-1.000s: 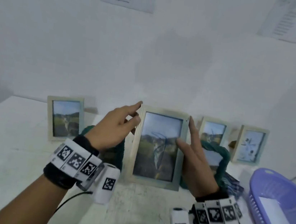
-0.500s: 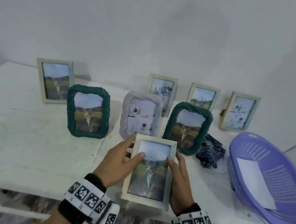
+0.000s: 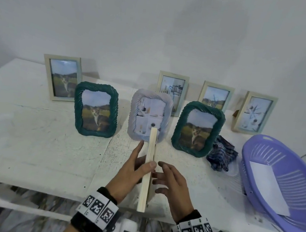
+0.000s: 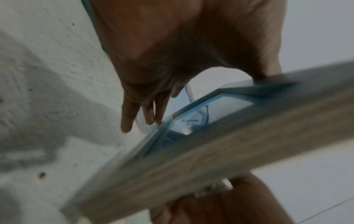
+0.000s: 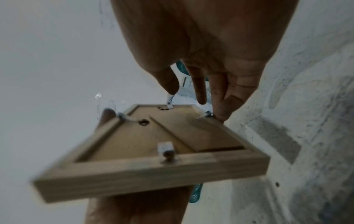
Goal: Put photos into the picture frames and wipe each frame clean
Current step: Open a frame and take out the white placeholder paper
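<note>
Wooden frame [image 3: 148,166] edge-on in head view, over counter's [image 3: 38,139] front edge; photo side hidden there. Left hand [image 3: 131,173] grasps it, thumb over top edge, fingers against left face. Right hand [image 3: 172,188] fingers relaxed, spread beside it; contact unclear. Left wrist view, blurred, shows glass and photo; right wrist view shows backing board [image 5: 172,133], metal clips.

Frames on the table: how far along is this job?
Seven frames stand with photos in. An eighth frame is held edge-on by the left hand, right hand beside its back. The cloth lies untouched, so wiping this one seems left.
</note>
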`<state>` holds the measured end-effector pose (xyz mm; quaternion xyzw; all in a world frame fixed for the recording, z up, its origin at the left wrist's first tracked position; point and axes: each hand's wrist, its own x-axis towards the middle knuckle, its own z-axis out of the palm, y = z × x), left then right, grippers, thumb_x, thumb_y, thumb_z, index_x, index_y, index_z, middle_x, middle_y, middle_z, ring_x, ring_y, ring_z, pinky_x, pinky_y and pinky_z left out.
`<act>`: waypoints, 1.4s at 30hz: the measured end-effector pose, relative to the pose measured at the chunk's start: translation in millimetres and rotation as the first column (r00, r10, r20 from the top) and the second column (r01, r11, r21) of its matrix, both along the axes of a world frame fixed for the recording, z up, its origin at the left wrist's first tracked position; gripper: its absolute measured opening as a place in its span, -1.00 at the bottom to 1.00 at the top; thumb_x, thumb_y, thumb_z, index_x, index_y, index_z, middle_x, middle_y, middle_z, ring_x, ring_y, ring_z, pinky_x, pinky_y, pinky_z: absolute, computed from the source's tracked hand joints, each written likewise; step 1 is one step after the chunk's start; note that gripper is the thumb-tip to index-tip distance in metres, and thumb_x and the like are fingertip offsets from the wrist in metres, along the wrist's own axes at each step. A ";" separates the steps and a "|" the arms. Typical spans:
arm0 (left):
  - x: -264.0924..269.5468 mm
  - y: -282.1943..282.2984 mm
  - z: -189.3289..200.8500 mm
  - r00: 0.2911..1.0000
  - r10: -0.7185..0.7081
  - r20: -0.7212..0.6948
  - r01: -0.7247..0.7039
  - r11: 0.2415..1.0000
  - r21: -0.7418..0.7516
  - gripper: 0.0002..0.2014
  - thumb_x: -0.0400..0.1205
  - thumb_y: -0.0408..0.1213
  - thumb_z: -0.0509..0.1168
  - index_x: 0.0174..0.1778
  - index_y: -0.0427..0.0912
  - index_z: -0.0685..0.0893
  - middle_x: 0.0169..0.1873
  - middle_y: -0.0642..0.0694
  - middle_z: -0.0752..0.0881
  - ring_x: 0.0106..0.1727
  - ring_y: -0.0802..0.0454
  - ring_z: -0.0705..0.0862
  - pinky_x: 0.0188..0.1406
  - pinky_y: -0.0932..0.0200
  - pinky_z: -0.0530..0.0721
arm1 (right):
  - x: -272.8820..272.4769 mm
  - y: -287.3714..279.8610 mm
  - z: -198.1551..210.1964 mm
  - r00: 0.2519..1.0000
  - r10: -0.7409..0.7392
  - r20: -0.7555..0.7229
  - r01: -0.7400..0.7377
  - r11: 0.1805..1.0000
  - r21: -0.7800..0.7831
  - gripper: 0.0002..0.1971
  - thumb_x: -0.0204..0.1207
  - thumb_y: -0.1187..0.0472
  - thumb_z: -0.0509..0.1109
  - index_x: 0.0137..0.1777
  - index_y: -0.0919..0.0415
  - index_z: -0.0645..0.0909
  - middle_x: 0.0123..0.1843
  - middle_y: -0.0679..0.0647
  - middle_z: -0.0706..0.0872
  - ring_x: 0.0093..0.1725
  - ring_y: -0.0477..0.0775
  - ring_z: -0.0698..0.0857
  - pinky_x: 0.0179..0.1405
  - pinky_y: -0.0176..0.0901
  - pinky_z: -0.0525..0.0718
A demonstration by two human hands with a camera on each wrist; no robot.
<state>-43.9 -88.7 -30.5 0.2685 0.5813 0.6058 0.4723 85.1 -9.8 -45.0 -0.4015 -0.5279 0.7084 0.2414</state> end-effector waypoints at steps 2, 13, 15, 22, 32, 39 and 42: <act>-6.7 -5.8 -1.8 0.997 0.050 -0.061 -0.049 0.999 0.022 -0.34 0.48 0.02 0.35 0.53 0.09 0.38 0.16 0.15 0.76 0.18 0.22 0.71 0.08 0.30 0.65 | 0.5 2.1 -1.5 1.000 -0.021 0.011 0.020 0.999 0.031 -0.77 0.69 0.13 0.23 0.17 0.17 0.66 -0.03 0.29 0.76 -0.16 0.11 0.69 -0.22 -0.10 0.64; -52.7 -33.4 -61.7 0.776 0.136 -0.616 -0.292 0.943 -0.158 -0.77 0.61 -0.17 0.40 0.16 -0.07 0.75 -0.12 0.19 0.73 -0.11 0.36 0.67 -0.10 0.54 0.57 | -0.2 5.3 -37.3 0.912 -0.042 0.408 -0.158 0.882 0.444 -0.73 0.61 0.19 0.34 0.28 0.03 0.63 -0.21 -0.01 0.74 -0.20 -0.12 0.69 -0.20 -0.51 0.55; -54.3 -35.0 -65.2 0.668 0.085 -0.739 -0.281 0.949 -0.145 -0.73 0.61 -0.09 0.39 0.17 -0.09 0.75 -0.12 0.18 0.71 -0.12 0.28 0.66 -0.11 0.44 0.59 | -1.9 2.8 -38.8 0.888 -0.043 0.457 -0.225 0.827 0.515 -0.73 0.60 0.17 0.35 0.28 0.05 0.64 -0.13 -0.02 0.71 -0.16 -0.17 0.67 -0.19 -0.52 0.54; -64.8 -34.9 -72.2 0.600 -0.067 -0.797 -0.136 0.973 -0.185 -0.53 0.56 -0.02 0.43 0.38 -0.02 0.59 -0.13 0.14 0.62 -0.20 0.24 0.63 -0.13 0.31 0.62 | -11.5 -1.4 -44.4 0.817 -0.094 0.569 -0.392 0.632 0.669 -0.75 0.53 0.22 0.41 0.19 0.17 0.70 -0.13 0.03 0.54 -0.30 -0.04 0.54 -0.28 -0.54 0.38; -49.0 -20.4 -71.7 0.549 0.006 -0.836 -0.330 0.920 -0.210 -0.67 0.56 -0.09 0.37 0.21 -0.08 0.62 -0.16 -0.02 0.67 -0.18 0.00 0.65 -0.12 0.17 0.60 | -14.8 5.5 -41.7 0.804 -0.071 0.590 -0.434 0.609 0.664 -0.94 0.53 0.21 0.38 -0.09 0.18 0.60 -0.23 0.03 0.51 -0.33 0.02 0.51 -0.30 -0.19 0.51; -47.0 -13.6 -73.5 0.549 0.035 -0.835 -0.369 0.906 -0.205 -0.77 0.50 -0.18 0.42 -0.01 -0.17 0.60 -0.25 -0.07 0.66 -0.23 -0.09 0.61 -0.23 0.18 0.43 | -6.7 6.4 -40.1 0.822 -0.043 0.568 -0.392 0.679 0.620 -0.78 0.55 0.28 0.33 0.18 0.16 0.52 -0.25 0.04 0.62 -0.33 0.01 0.61 -0.29 -0.06 0.65; -50.0 -16.5 -78.3 0.542 0.066 -0.838 -0.361 0.919 -0.161 -0.79 0.49 -0.16 0.46 -0.05 -0.12 0.62 -0.32 0.00 0.64 -0.31 0.01 0.59 -0.27 0.20 0.45 | -6.9 6.1 -39.0 0.817 -0.043 0.575 -0.399 0.678 0.617 -0.74 0.54 0.27 0.34 0.22 0.17 0.52 -0.23 0.04 0.63 -0.30 0.02 0.63 -0.24 -0.07 0.66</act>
